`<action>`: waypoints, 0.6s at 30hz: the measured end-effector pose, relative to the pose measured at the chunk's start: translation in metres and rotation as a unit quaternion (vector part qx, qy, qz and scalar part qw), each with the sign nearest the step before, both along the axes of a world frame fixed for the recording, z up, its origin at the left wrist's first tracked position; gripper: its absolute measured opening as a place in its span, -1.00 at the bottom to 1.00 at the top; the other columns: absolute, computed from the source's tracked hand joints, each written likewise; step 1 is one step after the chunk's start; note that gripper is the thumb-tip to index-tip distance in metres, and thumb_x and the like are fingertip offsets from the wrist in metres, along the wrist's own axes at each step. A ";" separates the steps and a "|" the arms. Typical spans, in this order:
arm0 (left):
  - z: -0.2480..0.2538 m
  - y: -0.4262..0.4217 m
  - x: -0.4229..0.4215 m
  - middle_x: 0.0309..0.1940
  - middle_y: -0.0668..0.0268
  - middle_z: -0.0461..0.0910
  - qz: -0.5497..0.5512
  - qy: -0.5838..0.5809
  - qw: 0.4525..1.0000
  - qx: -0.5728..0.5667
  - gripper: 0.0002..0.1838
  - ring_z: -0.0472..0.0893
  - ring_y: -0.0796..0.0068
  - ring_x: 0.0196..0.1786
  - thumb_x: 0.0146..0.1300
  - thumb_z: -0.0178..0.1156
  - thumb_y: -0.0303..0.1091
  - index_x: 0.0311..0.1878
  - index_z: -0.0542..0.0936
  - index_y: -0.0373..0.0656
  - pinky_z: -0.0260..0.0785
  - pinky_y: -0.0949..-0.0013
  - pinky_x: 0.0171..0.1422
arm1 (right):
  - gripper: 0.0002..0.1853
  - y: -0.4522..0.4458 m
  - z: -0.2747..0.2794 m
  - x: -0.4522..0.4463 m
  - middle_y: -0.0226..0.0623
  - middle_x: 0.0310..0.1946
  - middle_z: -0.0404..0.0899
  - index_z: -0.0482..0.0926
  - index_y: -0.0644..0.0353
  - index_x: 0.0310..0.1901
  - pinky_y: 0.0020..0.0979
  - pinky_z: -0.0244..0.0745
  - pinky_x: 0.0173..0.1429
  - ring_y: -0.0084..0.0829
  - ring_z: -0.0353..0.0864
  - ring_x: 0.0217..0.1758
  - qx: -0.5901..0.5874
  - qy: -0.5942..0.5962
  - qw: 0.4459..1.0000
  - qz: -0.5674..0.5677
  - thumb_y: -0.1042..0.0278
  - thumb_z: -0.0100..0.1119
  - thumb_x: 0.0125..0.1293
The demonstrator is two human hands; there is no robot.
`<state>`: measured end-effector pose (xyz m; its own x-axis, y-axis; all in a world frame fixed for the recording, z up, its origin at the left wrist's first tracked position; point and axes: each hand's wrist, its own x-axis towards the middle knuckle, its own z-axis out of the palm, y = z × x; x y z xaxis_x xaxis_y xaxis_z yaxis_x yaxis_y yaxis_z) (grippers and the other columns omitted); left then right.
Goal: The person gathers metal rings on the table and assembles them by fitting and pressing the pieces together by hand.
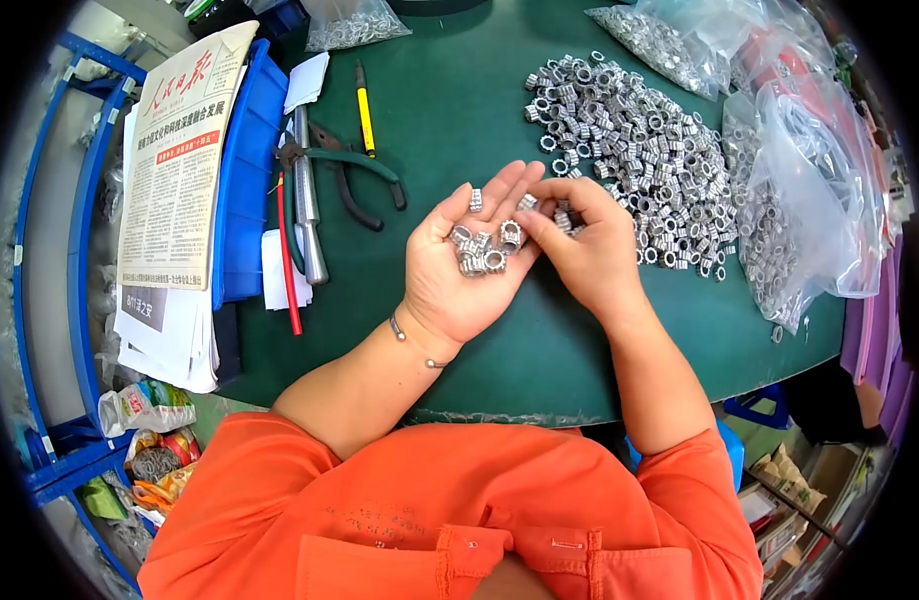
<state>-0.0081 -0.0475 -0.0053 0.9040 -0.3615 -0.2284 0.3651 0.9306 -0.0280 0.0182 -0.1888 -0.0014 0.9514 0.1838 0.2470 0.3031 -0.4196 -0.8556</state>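
Observation:
My left hand (pixel 442 285) is turned palm up, with several small silver ribbed metal rings (pixel 494 262) lying in its palm. One ring (pixel 476 200) sits by the thumb tip. Beside it, my right hand (pixel 602 250) has its thumb and fingers curled around more of the same metal rings (pixel 570 222), partly hidden by the fingers. The right thumb reaches to the left hand's fingers, where another ring (pixel 528 202) shows. A large heap of such rings (pixel 640 150) is spread on the green table (pixel 460 90), just beyond my right hand.
Clear bags of metal rings (pixel 770 230) lie at the right, another bag (pixel 355 25) at the back. On the left are pliers (pixel 355 175), a yellow pen (pixel 365 112), a tapered metal rod (pixel 308 210), a red stick (pixel 288 260), and a newspaper (pixel 180 160) against a blue bin (pixel 248 190).

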 end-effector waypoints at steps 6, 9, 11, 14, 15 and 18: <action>0.003 0.002 0.002 0.33 0.10 0.19 0.010 -0.015 1.000 -0.024 -0.49 0.18 0.22 0.38 0.31 -0.05 -0.19 0.25 0.24 -0.27 -0.01 0.17 0.45 | -0.73 -0.001 0.005 0.002 -0.28 -0.34 0.52 0.54 0.24 -0.27 -0.45 0.46 -0.26 -0.40 0.54 -0.30 0.027 -0.111 0.993 0.022 0.59 0.35 -0.07; 0.002 0.002 0.001 0.33 0.09 0.19 0.007 -0.013 0.999 -0.033 -0.48 0.16 0.21 0.40 0.31 -0.04 -0.19 0.25 0.24 -0.27 -0.02 0.15 0.45 | -0.73 -0.001 0.003 0.001 -0.26 -0.32 0.51 0.53 0.25 -0.28 -0.45 0.46 -0.24 -0.38 0.53 -0.29 0.069 -0.095 0.993 0.022 0.64 0.31 -0.07; 0.002 0.001 0.002 0.33 0.09 0.19 0.004 -0.014 0.999 -0.028 -0.48 0.15 0.21 0.40 0.31 -0.04 -0.19 0.25 0.24 -0.27 -0.03 0.14 0.46 | -0.75 -0.001 0.004 0.001 -0.31 -0.31 0.52 0.51 0.26 -0.27 -0.48 0.45 -0.22 -0.44 0.52 -0.28 0.089 -0.116 0.989 0.026 0.64 0.28 -0.04; 0.002 0.001 0.002 0.32 0.07 0.21 0.007 -0.011 0.999 -0.031 -0.50 0.15 0.21 0.40 0.31 -0.03 -0.19 0.23 0.27 -0.27 -0.04 0.14 0.46 | -0.74 -0.004 0.003 0.000 -0.36 -0.29 0.52 0.50 0.25 -0.22 -0.55 0.42 -0.34 -0.50 0.52 -0.29 0.244 0.026 0.968 0.059 0.62 0.27 0.01; 0.003 0.001 0.003 0.32 0.08 0.22 0.007 -0.007 0.999 -0.030 -0.51 0.15 0.21 0.40 0.31 -0.03 -0.19 0.22 0.29 -0.27 -0.03 0.14 0.46 | -0.75 -0.006 0.008 0.000 -0.35 -0.31 0.52 0.49 0.25 -0.17 -0.61 0.31 -0.48 -0.56 0.51 -0.36 0.383 0.149 0.909 0.074 0.60 0.22 0.06; 0.003 0.004 0.001 0.32 0.11 0.23 0.007 -0.003 1.000 -0.022 -0.53 0.16 0.22 0.40 0.31 -0.05 -0.19 0.20 0.33 -0.26 -0.01 0.13 0.45 | -0.81 -0.012 0.019 0.002 -0.35 -0.41 0.52 0.48 0.26 -0.17 -0.66 0.21 -0.62 -0.65 0.49 -0.48 0.574 0.295 0.757 0.107 0.54 0.16 0.16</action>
<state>-0.0069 -0.0439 -0.0021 0.9106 -0.3579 -0.2066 0.3519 0.9337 -0.0662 0.0206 -0.2011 0.0179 0.9371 0.3358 -0.0949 -0.3173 0.7066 -0.6325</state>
